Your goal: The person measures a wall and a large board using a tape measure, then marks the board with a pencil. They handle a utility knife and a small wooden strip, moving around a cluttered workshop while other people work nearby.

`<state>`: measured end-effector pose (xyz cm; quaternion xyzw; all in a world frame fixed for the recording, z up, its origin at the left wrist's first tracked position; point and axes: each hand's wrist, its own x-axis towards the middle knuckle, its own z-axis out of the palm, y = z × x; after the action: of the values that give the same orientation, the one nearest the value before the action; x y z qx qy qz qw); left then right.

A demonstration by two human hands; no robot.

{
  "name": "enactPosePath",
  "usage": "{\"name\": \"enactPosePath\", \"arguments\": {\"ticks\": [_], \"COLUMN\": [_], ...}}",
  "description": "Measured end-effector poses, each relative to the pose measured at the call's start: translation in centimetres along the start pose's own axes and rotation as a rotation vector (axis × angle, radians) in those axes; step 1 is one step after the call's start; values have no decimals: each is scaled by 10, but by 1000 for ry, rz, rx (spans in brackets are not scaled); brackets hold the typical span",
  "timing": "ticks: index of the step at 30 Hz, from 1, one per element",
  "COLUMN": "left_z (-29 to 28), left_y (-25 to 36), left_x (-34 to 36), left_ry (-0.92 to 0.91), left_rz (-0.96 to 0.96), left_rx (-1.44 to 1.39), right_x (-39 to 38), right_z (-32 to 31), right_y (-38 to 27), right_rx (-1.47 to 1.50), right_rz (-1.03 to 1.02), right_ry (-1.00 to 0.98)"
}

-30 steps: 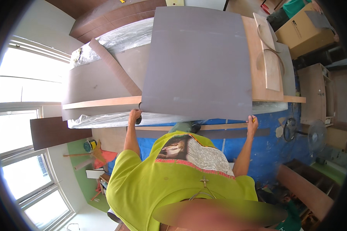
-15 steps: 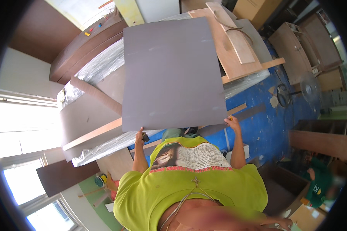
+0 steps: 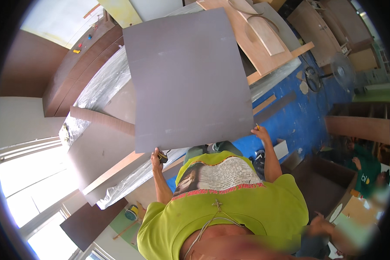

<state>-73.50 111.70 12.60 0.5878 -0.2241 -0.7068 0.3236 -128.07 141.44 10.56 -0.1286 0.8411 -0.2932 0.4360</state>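
Note:
A large, thin dark grey-brown sheet (image 3: 186, 82) stretches away in front of me. My left hand (image 3: 155, 161) is closed on its near edge at the left, thumb up against it. In that same hand sits a small dark tape measure (image 3: 162, 157). At the near right corner my right hand (image 3: 261, 133) pinches the sheet, and a thin yellow-orange pencil-like stick (image 3: 258, 126) pokes up between its fingers. Both hands' undersides are hidden. Beneath the sheet lie plastic-wrapped boards, mostly covered by it.
Pale plywood pieces (image 3: 268, 63) and a curved strip lie at the far right of the stack. Blue sheeting (image 3: 286, 117) covers the floor, where a standing fan (image 3: 343, 67) is placed. A dark open drawer box (image 3: 320, 177) stands at right, near a person in green (image 3: 364, 169).
My body and view have turned slightly, and the sheet has swung a little with its far end toward the left. Both hands keep their hold. A dark shoe shows more fully at right.

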Motion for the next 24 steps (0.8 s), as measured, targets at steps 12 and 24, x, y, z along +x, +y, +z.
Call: {"name": "enactPosePath", "arguments": {"ticks": [12, 24], "left_z": [-44, 127], "left_y": [55, 160], "left_x": [47, 35], "left_ry": [-250, -709], "left_rz": [-151, -173], "left_rx": [652, 887], "right_x": [-21, -59], "right_z": [21, 68], "right_y": [-20, -224], "right_rx": [-228, -21], "right_rz": [52, -515], "right_ry": [18, 246]}}
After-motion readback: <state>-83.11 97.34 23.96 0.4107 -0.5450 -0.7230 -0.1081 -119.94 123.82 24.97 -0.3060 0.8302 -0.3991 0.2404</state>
